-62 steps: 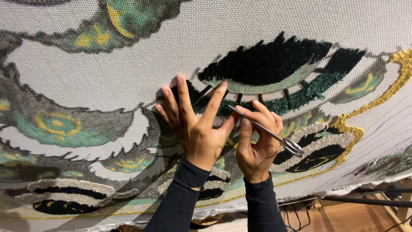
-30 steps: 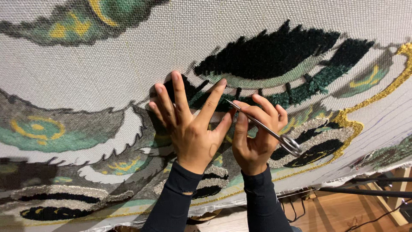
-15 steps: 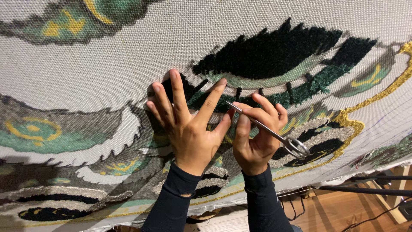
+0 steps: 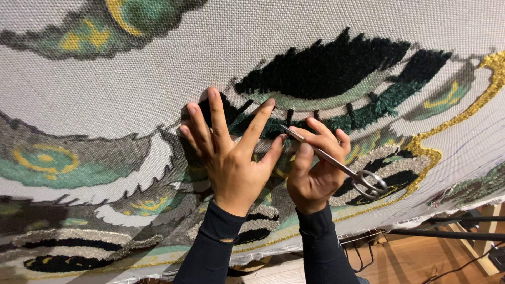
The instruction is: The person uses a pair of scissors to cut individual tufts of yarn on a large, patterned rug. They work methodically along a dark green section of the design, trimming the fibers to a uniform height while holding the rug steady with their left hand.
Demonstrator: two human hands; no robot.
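Observation:
A large tufted rug cloth [image 4: 158, 63] stretches across the view, patterned in grey, green, yellow and black, with raised dark green tufts [image 4: 326, 68] at upper right. My left hand [image 4: 231, 158] lies flat on the cloth with fingers spread, beside the dark pile. My right hand [image 4: 315, 168] grips small metal scissors [image 4: 336, 160]; their tip points up-left toward the left index finger, and the ring handles hang at lower right. Both arms wear dark sleeves.
A gold tufted outline [image 4: 463, 115] curves along the right side. Below the cloth's bottom edge a wooden floor [image 4: 421, 263], a dark metal frame bar [image 4: 447, 234] and some cables show at lower right.
The view has drifted slightly. Both hands have stayed at the same spot on the cloth, with the scissors still held in the right hand.

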